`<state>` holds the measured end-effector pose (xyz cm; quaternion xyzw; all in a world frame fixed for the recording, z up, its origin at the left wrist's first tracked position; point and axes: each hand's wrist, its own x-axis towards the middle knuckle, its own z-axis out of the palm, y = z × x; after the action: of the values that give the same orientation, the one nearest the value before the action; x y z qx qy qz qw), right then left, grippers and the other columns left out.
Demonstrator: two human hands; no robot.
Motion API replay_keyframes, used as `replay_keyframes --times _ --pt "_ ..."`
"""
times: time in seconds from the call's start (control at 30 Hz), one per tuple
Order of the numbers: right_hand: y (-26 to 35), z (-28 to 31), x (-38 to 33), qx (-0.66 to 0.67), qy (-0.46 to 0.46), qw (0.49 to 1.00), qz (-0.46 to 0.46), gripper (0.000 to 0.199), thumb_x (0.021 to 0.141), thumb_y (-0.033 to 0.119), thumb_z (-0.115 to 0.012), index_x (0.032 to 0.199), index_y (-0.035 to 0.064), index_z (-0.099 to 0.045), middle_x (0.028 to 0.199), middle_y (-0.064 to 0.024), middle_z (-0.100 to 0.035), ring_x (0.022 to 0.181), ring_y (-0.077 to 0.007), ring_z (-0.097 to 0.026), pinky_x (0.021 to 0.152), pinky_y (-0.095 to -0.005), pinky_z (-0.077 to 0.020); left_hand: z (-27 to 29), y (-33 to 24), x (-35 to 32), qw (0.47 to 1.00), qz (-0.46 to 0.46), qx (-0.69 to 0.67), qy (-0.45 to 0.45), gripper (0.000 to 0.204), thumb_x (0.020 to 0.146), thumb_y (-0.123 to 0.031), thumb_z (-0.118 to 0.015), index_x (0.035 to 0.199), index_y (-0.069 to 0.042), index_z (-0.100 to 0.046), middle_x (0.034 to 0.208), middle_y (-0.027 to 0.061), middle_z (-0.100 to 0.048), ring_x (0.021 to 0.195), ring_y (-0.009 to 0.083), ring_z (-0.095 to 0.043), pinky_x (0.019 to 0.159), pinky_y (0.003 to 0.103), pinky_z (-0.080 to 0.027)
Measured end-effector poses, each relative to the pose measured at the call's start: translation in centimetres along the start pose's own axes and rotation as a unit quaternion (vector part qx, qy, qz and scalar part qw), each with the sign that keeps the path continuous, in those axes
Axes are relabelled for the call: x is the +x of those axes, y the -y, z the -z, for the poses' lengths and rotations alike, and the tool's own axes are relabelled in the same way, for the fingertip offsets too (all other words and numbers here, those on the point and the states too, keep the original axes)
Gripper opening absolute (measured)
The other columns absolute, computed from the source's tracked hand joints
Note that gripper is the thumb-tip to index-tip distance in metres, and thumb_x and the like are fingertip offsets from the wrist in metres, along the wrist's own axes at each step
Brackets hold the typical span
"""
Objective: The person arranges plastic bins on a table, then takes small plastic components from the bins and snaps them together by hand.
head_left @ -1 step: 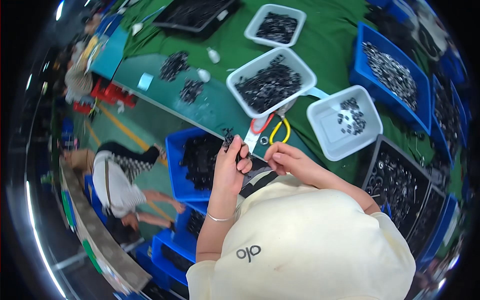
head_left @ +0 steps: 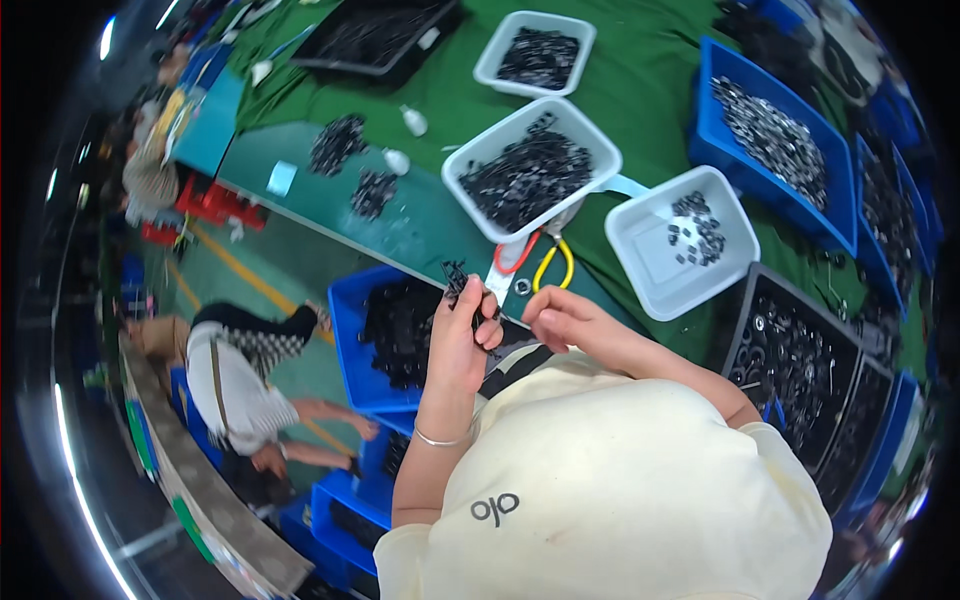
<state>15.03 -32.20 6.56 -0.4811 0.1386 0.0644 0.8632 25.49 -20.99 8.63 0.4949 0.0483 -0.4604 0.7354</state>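
My left hand (head_left: 464,328) is closed round a bunch of small black parts (head_left: 455,277), whose thin ends stick out above the thumb. Just to its right, a small gap away, is my right hand (head_left: 562,318), fingers curled and thumb against them; whatever they pinch, if anything, is too small to make out. Beyond the hands, red-handled pliers or scissors (head_left: 516,252) and a yellow-handled tool (head_left: 553,264) lie by a metal ring (head_left: 522,287) at the table edge. A white tub (head_left: 452,180) full of thin black parts stands behind them.
A white tub (head_left: 650,285) with a few small black pieces stands right, a blue bin (head_left: 705,110) of shiny metal parts beyond it. Two black heaps (head_left: 338,143) lie left on the green table. Below the edge is a blue bin (head_left: 345,335); a person (head_left: 235,375) bends at left.
The whole view has shifted slightly, so the tubs sit a little further left. Both my hands keep nearly the same pose. The bending person's arms have moved slightly.
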Motion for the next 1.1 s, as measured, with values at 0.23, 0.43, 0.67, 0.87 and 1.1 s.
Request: replay_keyframes --times 0.23,0.43,0.67,0.87,1.1 --pt "1.2 0.5 0.4 -0.146 -0.165 0.972 0.086 0.021 0.079 0.018 -0.040 0.069 0.0000 -0.045 0.062 -0.0052 -0.049 0.057 -0.0104 -0.044 0.052 -0.0239 -0.0350 -2.8 1.4 3.3 0.986 0.081 0.126 0.067 0.017 0.077 -0.022 -0.045 0.072 -0.008 -0.038 0.055 -0.0018 -0.039 0.038 0.0040 -0.031 0.033 0.016 -0.023" --pt "-0.6 2.3 1.4 -0.251 -0.299 0.919 0.053 0.019 0.077 0.018 -0.040 0.072 0.0006 -0.046 0.067 -0.0149 -0.051 0.061 -0.0285 -0.049 0.053 -0.0307 -0.0367 -3.9 0.9 6.7 0.963 0.169 0.155 0.143 0.014 0.077 -0.023 -0.044 0.076 -0.009 -0.040 0.056 -0.0022 -0.039 0.040 0.0028 -0.030 0.034 0.015 -0.022" --pt "2.3 2.3 -0.1 -0.275 -0.183 0.941 0.076 0.022 0.078 0.017 -0.038 0.064 0.0003 -0.041 0.054 -0.0072 -0.039 0.049 -0.0141 -0.040 0.047 -0.0246 -0.0325 -4.1 -1.8 12.0 0.957 0.253 -0.096 0.108 0.011 0.078 -0.016 -0.042 0.070 -0.009 -0.039 0.049 -0.0045 -0.032 0.038 0.0038 -0.027 0.034 0.016 -0.022" --pt "-0.2 3.6 -3.1 -0.098 -0.495 0.863 -0.018 0.024 0.080 0.021 -0.035 0.065 0.0045 -0.044 0.049 0.0027 -0.031 0.044 -0.0051 -0.026 0.041 -0.0201 -0.0206 -2.7 -6.1 18.6 0.970 0.011 0.223 0.102 0.018 0.075 -0.023 -0.046 0.069 -0.006 -0.041 0.050 -0.0023 -0.038 0.038 0.0078 -0.033 0.036 0.019 -0.029" --pt "0.7 7.9 -2.4 -0.361 -0.612 0.702 -0.047 0.018 0.078 0.011 -0.038 0.084 0.0035 -0.052 0.051 0.0002 -0.034 0.049 -0.0069 -0.033 0.045 -0.0205 -0.0279 -5.0 -1.9 22.6 0.695 -0.283 0.659 0.052 0.015 0.069 -0.016 -0.049 0.072 -0.003 -0.043 0.061 0.0115 -0.052 0.055 0.0223 -0.054 0.048 0.031 -0.042"
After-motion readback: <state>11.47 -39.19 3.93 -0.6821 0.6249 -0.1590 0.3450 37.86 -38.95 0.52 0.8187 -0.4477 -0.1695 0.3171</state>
